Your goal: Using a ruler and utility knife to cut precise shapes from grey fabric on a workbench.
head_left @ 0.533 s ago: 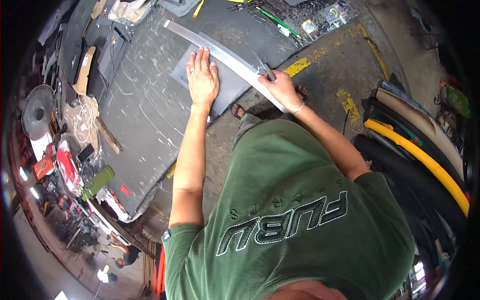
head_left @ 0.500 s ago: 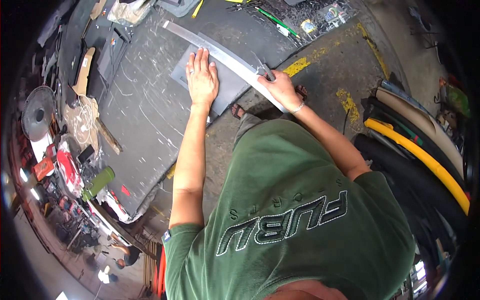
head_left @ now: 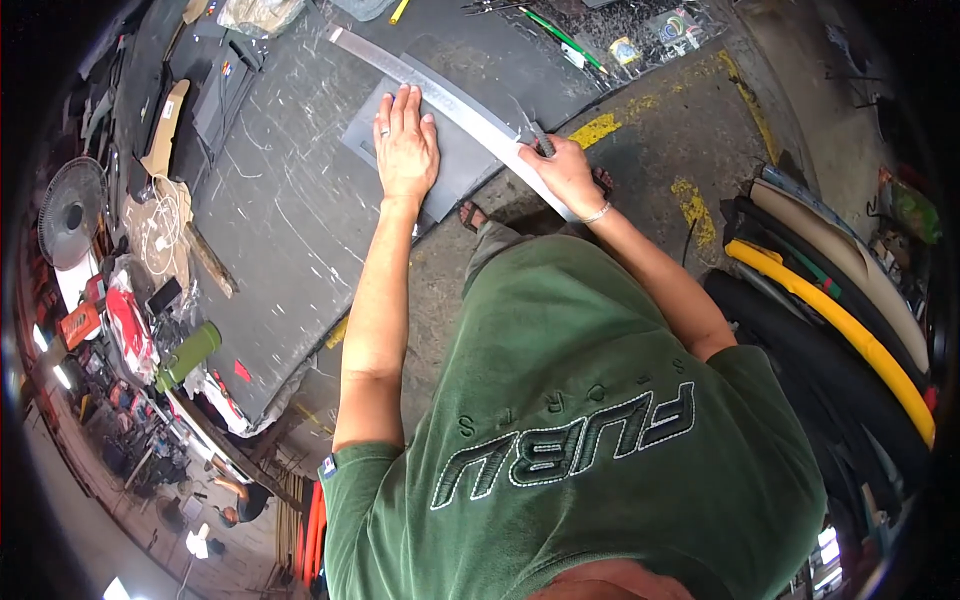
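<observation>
My left hand (head_left: pixel 406 158) lies flat with its fingers stretched out, pressing on a smooth grey sheet (head_left: pixel 368 128). Its fingertips reach the near edge of a long metal ruler (head_left: pixel 455 105), which crosses the sheet at a slant. Closed at the ruler's near right end is my right hand (head_left: pixel 562 178). Between its thumb and fingers is a slim cutter knife with a dark ribbed handle (head_left: pixel 542 140), its thin tip pointing up and away; the thumb also rests against the ruler. Part of the sheet shows beyond the ruler.
The dark, scratched worktable (head_left: pixel 290 215) ends just in front of my body. A green pencil (head_left: pixel 562 40) lies at its far right. At the left are a fan (head_left: pixel 73 212), a wood stick (head_left: pixel 210 260) and a green bottle (head_left: pixel 190 355). Rolls of material, one yellow (head_left: pixel 830 325), lie at right.
The view has shifted slightly. A wider strip of the grey sheet now shows beyond the ruler. Both hands keep nearly the same pose.
</observation>
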`<state>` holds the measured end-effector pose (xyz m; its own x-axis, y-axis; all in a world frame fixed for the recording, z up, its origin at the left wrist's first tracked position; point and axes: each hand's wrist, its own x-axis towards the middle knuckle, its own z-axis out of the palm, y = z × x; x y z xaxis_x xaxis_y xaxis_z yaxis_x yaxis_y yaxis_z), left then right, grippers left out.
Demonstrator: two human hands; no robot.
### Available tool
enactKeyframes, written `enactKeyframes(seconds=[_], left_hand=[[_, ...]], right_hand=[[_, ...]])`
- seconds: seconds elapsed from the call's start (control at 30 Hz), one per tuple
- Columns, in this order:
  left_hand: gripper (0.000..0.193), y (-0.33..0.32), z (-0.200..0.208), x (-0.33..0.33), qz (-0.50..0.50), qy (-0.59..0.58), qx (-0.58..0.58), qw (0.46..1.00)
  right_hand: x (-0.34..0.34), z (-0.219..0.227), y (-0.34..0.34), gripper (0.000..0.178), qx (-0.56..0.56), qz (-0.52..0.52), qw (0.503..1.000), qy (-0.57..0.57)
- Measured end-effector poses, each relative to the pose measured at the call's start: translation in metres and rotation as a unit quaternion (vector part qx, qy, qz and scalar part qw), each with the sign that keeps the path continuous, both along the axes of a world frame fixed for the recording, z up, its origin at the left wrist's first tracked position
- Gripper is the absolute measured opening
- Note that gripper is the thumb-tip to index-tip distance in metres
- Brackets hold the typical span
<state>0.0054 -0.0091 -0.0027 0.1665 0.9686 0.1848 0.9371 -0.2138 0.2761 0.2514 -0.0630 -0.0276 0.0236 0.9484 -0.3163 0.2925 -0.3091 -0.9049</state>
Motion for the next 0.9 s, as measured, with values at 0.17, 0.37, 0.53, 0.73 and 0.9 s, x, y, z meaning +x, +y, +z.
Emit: enactKeyframes(seconds=[0.17,0.37,0.53,0.73,0.9], left_hand=[[0.053,0.001,-0.001,0.002,0.004,-0.006,0.0,1.0],[0.08,-0.003,0.006,0.011,0.014,0.013,-0.007,1.0],[0.094,-0.001,0.006,0.009,0.018,0.016,-0.007,1.0],[0.094,-0.002,0.004,0.009,0.016,0.019,0.0,1.0],[0.097,-0.001,0.0,0.007,0.015,0.014,0.015,1.0]], right_hand=[[0.001,0.001,0.0,0.037,-0.02,0.009,0.999,-0.024],[0.001,-0.002,-0.001,0.037,-0.028,0.006,0.999,-0.015],[0.001,-0.009,-0.001,0.036,-0.006,0.013,0.999,-0.031],[0.002,-0.009,0.0,0.037,-0.017,0.015,0.999,-0.032],[0.001,-0.007,-0.001,0.038,-0.005,0.002,1.0,-0.02]])
